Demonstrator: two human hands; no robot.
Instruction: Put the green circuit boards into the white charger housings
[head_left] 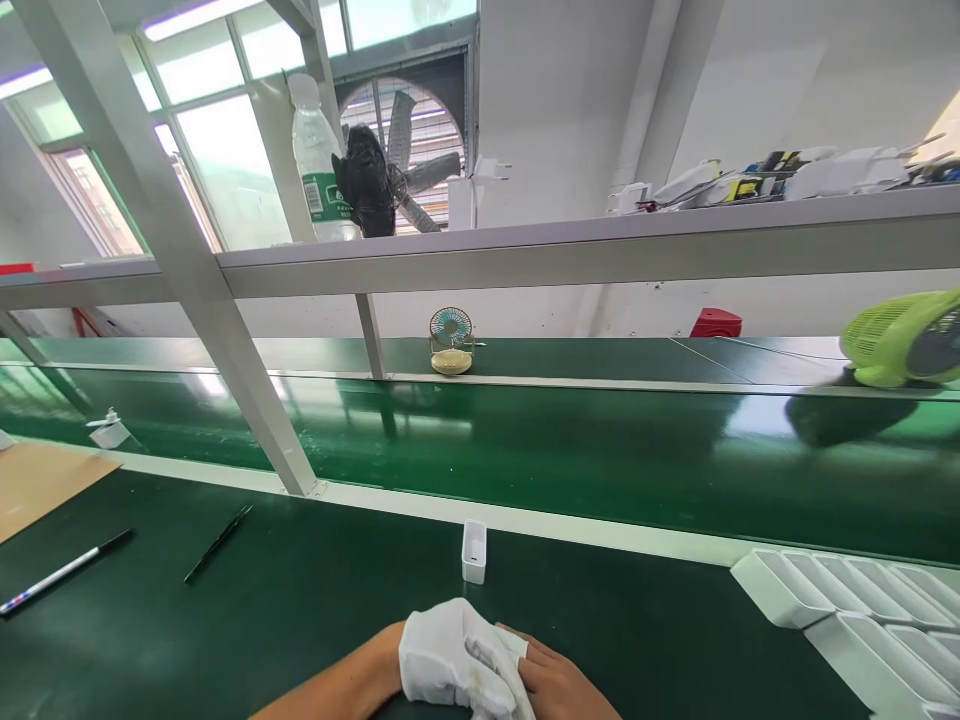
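Note:
My left hand [454, 655] wears a white glove and is curled closed at the bottom centre. Against it, my right hand [562, 685], with bare fingers, is closed too. Between the two shows a bit of white material [513, 642]; whether it is a part, a cloth or more of the glove I cannot tell. Just beyond my hands, a small white open plastic box [474, 552] stands on the dark green worktop [360, 590]. Off to the right lie several white plastic housings [855, 640] in rows.
A marker pen [67, 572] and a thin black pen [217, 543] lie at the left, near a cardboard sheet [45, 485]. Behind runs a green conveyor belt [525, 440]. A slanted metal post [187, 260] supports the overhead shelf [562, 250]. A green fan [900, 335] stands far right.

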